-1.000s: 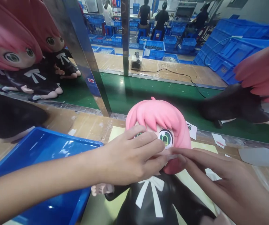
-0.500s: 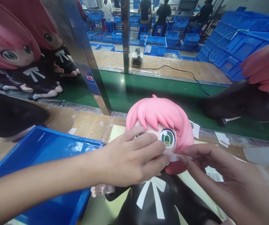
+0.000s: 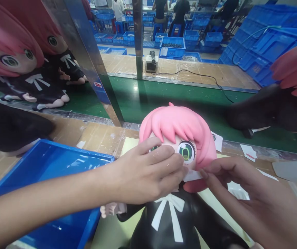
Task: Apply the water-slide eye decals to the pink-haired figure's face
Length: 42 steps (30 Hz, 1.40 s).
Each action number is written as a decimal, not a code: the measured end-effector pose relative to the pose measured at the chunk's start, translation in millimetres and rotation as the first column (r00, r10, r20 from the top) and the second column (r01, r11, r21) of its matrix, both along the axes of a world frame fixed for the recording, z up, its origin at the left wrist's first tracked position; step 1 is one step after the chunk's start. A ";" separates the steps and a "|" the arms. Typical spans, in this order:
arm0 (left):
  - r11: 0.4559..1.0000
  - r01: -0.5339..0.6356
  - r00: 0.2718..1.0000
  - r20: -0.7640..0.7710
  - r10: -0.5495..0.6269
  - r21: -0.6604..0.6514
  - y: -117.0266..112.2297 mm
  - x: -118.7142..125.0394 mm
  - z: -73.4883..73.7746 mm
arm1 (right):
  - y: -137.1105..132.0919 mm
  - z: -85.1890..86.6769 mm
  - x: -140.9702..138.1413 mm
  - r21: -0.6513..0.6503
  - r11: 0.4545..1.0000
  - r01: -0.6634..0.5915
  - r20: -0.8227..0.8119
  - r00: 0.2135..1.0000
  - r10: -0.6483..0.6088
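Note:
A large doll-like figure (image 3: pixel 176 121) with pink hair, green eyes and a black dress with a white bow lies face up in front of me. My left hand (image 3: pixel 155 169) is over its face, fingers curled, covering the nose, mouth and part of one eye. Its fingertips are hidden, so what they grip cannot be made out. Between thumb and forefinger, my right hand (image 3: pixel 239 193) pinches a small white paper slip (image 3: pixel 193 176) beside the figure's cheek. The slip's other end runs to my left fingertips.
A blue tray (image 3: pixel 60 155) is at the left. Similar figures (image 3: pixel 38 77) sit beyond it, and another figure (image 3: pixel 265 107) lies at right. A metal post (image 3: pixel 94 65) rises beside the green belt (image 3: pixel 184 97). Paper scraps (image 3: pixel 248 152) lie on the right. People work among blue crates behind.
The paper slip has turned and now shows a broader face between my hands. My right hand has shifted very slightly; my left hand stays over the figure's face.

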<state>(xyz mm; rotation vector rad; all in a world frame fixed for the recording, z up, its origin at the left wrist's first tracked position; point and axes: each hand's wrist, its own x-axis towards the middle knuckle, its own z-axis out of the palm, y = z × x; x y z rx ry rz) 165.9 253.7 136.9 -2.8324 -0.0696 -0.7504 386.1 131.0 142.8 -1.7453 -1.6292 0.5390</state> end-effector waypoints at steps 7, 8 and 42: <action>0.999 0.040 0.999 -0.032 -0.040 -0.014 0.3 -1.3 1.9 | 3.7 1.6 -3.0 0.079 0.997 -0.020 0.047 0.999 0.017; 0.999 0.047 0.998 -0.036 -0.047 -0.015 0.4 -1.2 1.6 | 4.2 1.8 -3.9 0.094 0.995 -0.021 0.061 0.998 0.015; 0.991 -0.005 0.997 0.076 0.015 -0.132 6.6 2.0 3.8 | 3.9 2.4 -1.6 0.054 0.999 0.005 -0.047 0.999 -0.003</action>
